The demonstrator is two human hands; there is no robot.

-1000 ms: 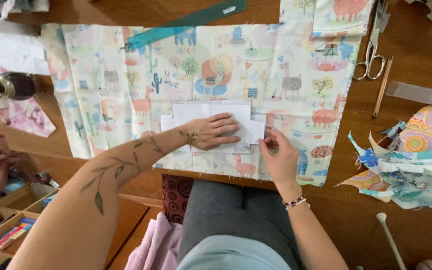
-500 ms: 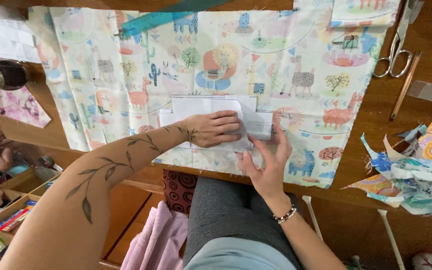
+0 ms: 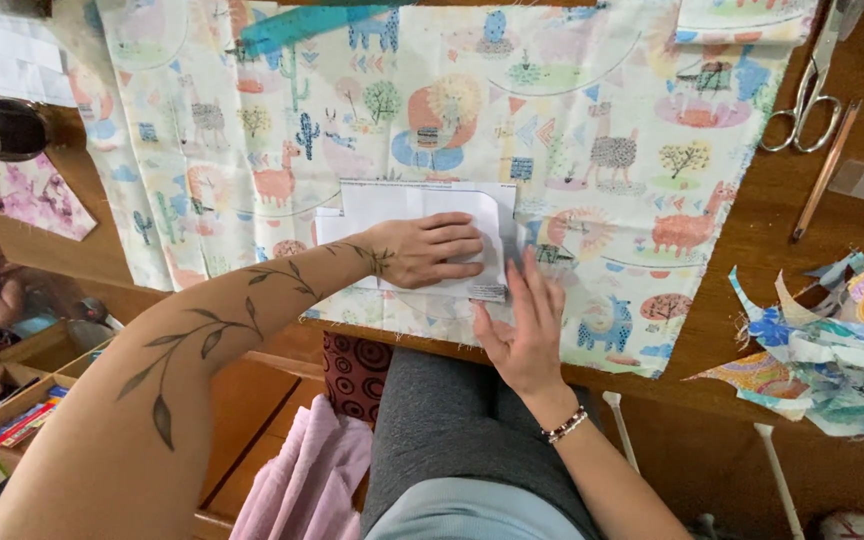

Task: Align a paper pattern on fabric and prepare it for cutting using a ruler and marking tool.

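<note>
I'm pressing my left hand (image 3: pixel 432 250) flat on the white paper pattern (image 3: pixel 422 205) — right hand (image 3: pixel 524 325) lying open-palmed beside it on the printed fabric (image 3: pixel 592 130), neither grip grasping anything.

Both hands (image 3: pixel 430 250) (image 3: pixel 524 330) press white paper pattern (image 3: pixel 422 205) onto printed fabric (image 3: pixel 592 150).

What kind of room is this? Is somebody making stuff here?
It looks like a sewing or craft room. Printed fabric with animals and cactuses covers a wooden table. A white paper pattern lies on it under the left hand, with scissors and colourful fabric scraps nearby.
</note>
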